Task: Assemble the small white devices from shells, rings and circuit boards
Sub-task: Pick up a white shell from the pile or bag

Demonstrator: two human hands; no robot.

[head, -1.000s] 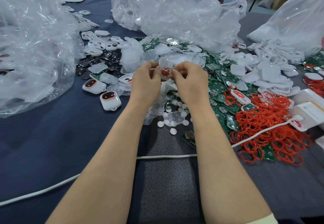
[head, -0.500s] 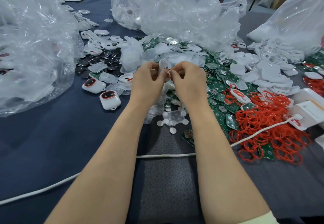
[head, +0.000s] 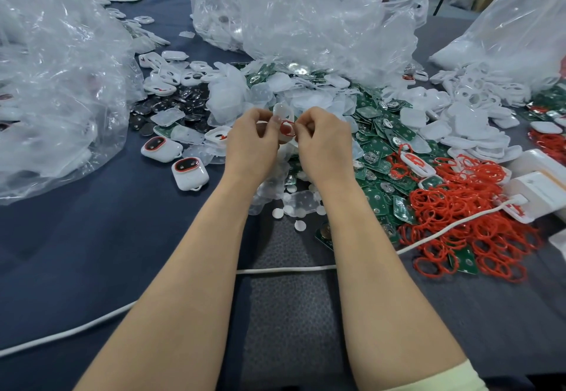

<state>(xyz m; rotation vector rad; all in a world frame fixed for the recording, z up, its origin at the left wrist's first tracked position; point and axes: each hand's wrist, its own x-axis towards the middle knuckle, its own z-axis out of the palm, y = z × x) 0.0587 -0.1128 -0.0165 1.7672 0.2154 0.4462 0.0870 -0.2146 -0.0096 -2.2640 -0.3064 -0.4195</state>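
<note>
Two hands meet just above the green circuit boards [head: 376, 145]: your left hand [head: 251, 145] pinches a white shell [head: 281, 113] in curled fingers [head: 258, 116], your right hand [head: 326, 145] pinches its red ring [head: 288, 129], so ring-seating looks in hand, and next calls for even pressure round the opening.

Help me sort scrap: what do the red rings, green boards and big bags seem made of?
Red rings: probably rubber or silicone, matte, lying limp, bent. Green boards: rigid glossy circuit laminate with metal contacts. Bags: thin clear plastic film, crinkled, shiny.
</note>
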